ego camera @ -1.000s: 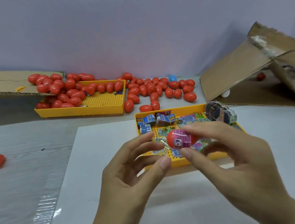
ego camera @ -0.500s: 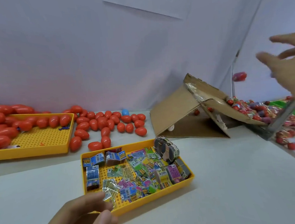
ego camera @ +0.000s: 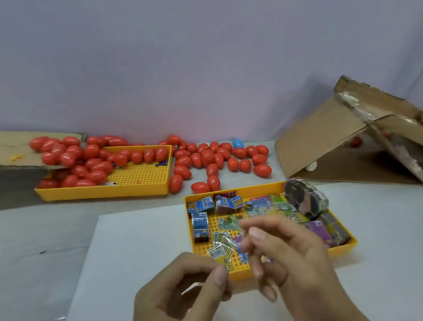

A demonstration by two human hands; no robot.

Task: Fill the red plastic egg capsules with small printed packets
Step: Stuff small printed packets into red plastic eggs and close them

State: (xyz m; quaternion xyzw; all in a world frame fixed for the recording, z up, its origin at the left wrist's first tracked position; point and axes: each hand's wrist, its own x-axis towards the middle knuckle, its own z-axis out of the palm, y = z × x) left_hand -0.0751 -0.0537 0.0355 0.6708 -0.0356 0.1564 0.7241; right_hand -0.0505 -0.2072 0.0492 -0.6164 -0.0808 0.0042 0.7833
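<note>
Item: red egg capsules (ego camera: 206, 158), glossy, oval, smooth plastic, lay scattered on the grey table (ego camera: 33, 242) at the far side, long axes pointing every way, most tipped on their sides; more were heaped in the far yellow tray (ego camera: 141, 184) and spilled off a cardboard flap (ego camera: 0, 150) at left. One blue egg (ego camera: 237, 142) sat among them. Item: printed packets (ego camera: 202, 216), small, flat, clear-wrapped with blue, green and pink print, lay in the near yellow tray (ego camera: 343, 247), which rested on a white sheet (ego camera: 127, 257); the blue ones stood with long axes running toward the wall. A folded cardboard box (ego camera: 331, 139) leaned at right. Left hand (ego camera: 181, 298) was loosely curled, thumb near forefinger at the tray's near edge; whether it pinched a packet could not be told through blur. Right hand (ego camera: 290, 255) hovered over the tray, fingers curled, its hold likewise unclear. Half a second before, the right hand was raised far right, fingers spread, and a filled capsule was airborne; one second before, both hands pressed a packed capsule together.
</note>
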